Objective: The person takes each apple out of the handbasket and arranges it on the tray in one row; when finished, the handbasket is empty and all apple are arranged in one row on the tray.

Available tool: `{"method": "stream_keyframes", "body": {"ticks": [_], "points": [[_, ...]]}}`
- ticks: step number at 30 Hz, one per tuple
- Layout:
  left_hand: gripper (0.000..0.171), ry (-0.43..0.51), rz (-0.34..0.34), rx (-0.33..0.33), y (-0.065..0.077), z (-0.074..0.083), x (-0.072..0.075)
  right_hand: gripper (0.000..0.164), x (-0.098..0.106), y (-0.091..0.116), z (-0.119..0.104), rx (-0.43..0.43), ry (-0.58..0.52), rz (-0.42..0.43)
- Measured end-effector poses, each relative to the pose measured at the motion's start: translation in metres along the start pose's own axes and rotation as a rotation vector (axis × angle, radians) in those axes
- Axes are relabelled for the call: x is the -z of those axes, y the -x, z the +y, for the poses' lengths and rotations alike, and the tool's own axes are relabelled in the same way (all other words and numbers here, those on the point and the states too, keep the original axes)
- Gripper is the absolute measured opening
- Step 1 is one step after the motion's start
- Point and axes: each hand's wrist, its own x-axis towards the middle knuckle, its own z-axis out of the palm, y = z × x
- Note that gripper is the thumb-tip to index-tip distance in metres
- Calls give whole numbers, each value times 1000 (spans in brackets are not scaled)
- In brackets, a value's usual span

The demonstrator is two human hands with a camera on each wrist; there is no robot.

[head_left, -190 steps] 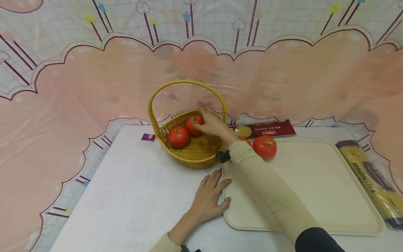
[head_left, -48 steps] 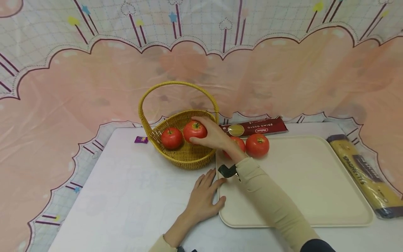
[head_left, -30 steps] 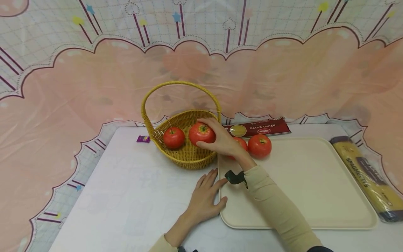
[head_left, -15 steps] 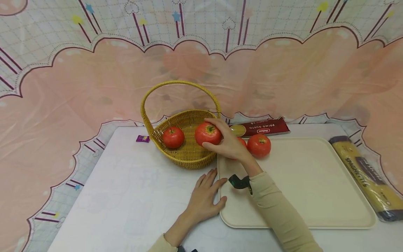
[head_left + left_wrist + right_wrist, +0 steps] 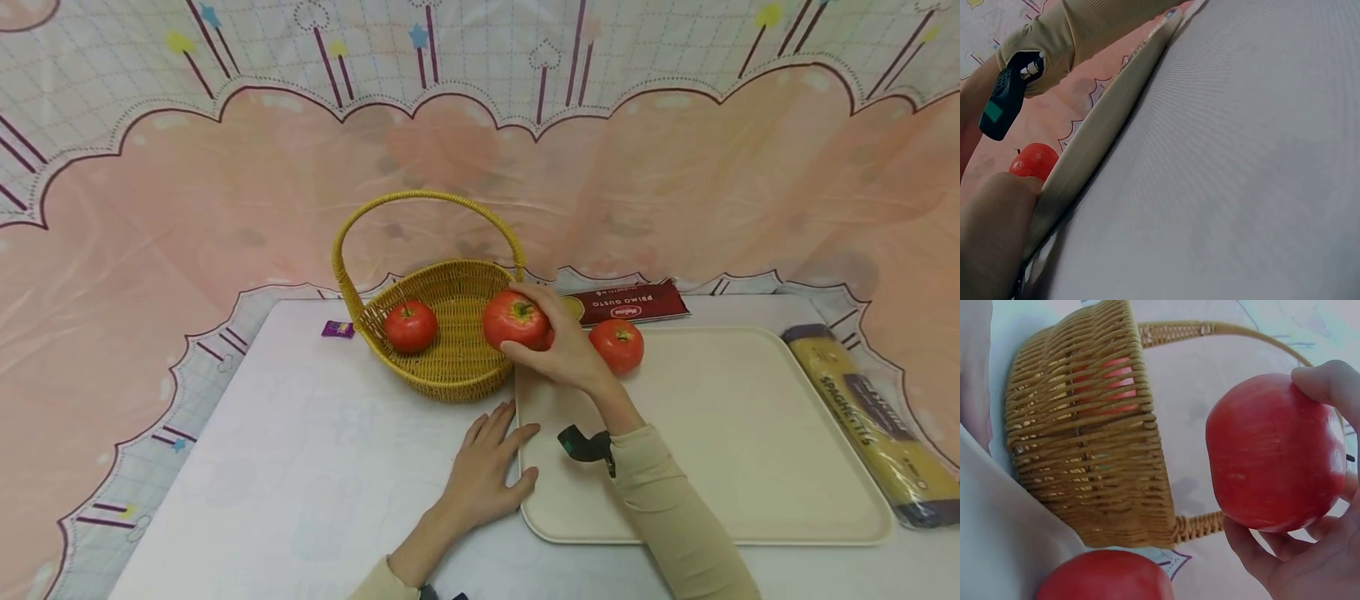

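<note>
My right hand [image 5: 562, 342] grips a red apple [image 5: 516, 321] between thumb and fingers, over the right rim of the yellow wicker basket [image 5: 457, 387]. In the right wrist view, this apple [image 5: 1275, 453] is raised beside the basket wall [image 5: 1091, 437], its dark stem pointing right. Another apple [image 5: 411, 326] lies inside the basket on the left. On the beige tray [image 5: 735, 433], one apple [image 5: 617, 346] sits at the back left; a second one next to it is mostly hidden behind my right hand. My left hand [image 5: 487, 471] lies with spread fingers along the tray's left edge.
A dark red spaghetti packet [image 5: 630, 302] lies behind the tray, and a yellow spaghetti bag [image 5: 870, 425] along its right side. A small purple packet [image 5: 337, 329] is left of the basket. The basket's tall handle [image 5: 427, 194] arches above it. A patterned cloth hangs behind the table.
Earlier my right hand reached to the second apple inside the basket; it has since lifted that apple and carried it right, to the basket's right rim. My left hand has stayed at the tray's edge.
</note>
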Motion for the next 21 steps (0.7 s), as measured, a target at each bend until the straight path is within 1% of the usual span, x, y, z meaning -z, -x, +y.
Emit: {"method": "stream_keyframes", "body": {"ticks": [6,13,21], "points": [[49,-12,-2,-3,0,0,0,72,6,5,4,28,2,37],[50,15,-8,7,0,1,-1,72,13,9,9,34,-6,68],[49,10,-10,8,0,1,0,74,23,10,15,-7,-8,87]]}}
